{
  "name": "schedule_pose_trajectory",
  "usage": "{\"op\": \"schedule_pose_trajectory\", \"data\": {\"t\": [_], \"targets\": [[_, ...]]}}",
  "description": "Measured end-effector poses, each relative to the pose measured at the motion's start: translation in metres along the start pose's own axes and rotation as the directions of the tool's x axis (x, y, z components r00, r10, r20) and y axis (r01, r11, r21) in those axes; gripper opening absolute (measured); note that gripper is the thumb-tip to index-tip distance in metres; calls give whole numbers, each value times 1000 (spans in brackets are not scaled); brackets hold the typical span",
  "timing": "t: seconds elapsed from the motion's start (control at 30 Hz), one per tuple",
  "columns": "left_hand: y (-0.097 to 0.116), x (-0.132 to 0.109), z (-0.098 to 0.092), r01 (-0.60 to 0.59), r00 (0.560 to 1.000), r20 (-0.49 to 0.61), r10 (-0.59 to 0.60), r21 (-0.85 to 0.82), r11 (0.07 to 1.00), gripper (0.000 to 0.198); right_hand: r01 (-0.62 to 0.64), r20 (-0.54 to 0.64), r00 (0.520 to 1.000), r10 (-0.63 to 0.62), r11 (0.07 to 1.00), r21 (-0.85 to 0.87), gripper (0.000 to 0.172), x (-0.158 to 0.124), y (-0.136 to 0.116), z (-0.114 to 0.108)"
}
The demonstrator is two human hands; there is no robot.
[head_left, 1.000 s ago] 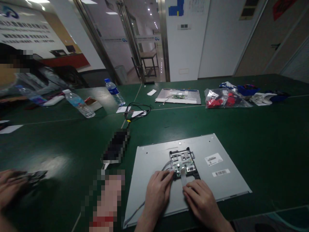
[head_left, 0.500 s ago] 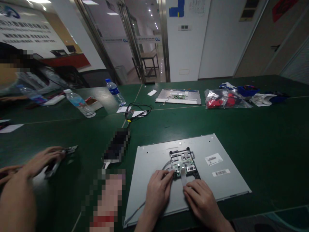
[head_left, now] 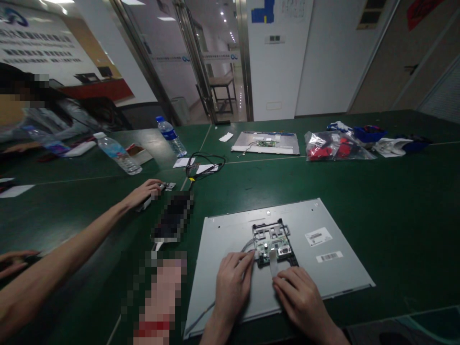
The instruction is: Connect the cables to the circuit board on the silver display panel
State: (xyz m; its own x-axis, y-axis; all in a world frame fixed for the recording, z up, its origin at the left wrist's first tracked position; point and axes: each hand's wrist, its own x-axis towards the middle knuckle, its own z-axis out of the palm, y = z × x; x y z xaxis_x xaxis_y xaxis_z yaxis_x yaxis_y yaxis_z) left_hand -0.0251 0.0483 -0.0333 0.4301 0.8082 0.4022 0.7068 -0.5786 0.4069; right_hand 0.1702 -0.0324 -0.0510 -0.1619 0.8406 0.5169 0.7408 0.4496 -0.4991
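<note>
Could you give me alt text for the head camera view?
A person's left hand is at the left edge of a small circuit board on a gray panel, the right hand at a pale ribbon strip. A co-worker's arm stretches over the green table.

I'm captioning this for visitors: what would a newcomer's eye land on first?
Probably the large pale panel in front, with the left hand at a circuit board's left edge and the right hand pinching a flat cable. Next, a co-worker's arm on the left and a clear bag at the back right.
</note>
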Motion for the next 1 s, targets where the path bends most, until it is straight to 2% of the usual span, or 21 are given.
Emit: {"op": "schedule_pose_trajectory", "data": {"t": [0.1, 0.37, 0.47, 0.63, 0.8, 1.0], "targets": [[3, 0, -2, 9, 1000, -11, -8, 62, 998, 22, 5, -2, 1000, -5, 1000, 4, 20, 1, 0, -1], [18, -2, -23, 20, 996, -85, -3, 195, 981, 13, -12, 12, 1000, 11, 1000, 25, 21, 2, 0, -1], [14, -10, -20, 31, 998, -60, -18, 227, 973, 11, -15, 14, 1000, 14, 1000, 24, 22, 1, 1, -1], [6, -15, -10, 18, 1000, 0, -19, 302, 953, 22, -18, 24, 1000, 18, 1000, 21, 21, 3, 0, -2], [5, -10, -7, 7, 999, 32, -16, 274, 962, 24, -9, 8, 1000, 8, 1000, 21, 21, 4, 0, -3], [3, -8, -4, 11, 1000, 21, -16, 228, 974, 23, -5, 12, 1000, 4, 1000, 15, 21, 4, 0, -2]]}}
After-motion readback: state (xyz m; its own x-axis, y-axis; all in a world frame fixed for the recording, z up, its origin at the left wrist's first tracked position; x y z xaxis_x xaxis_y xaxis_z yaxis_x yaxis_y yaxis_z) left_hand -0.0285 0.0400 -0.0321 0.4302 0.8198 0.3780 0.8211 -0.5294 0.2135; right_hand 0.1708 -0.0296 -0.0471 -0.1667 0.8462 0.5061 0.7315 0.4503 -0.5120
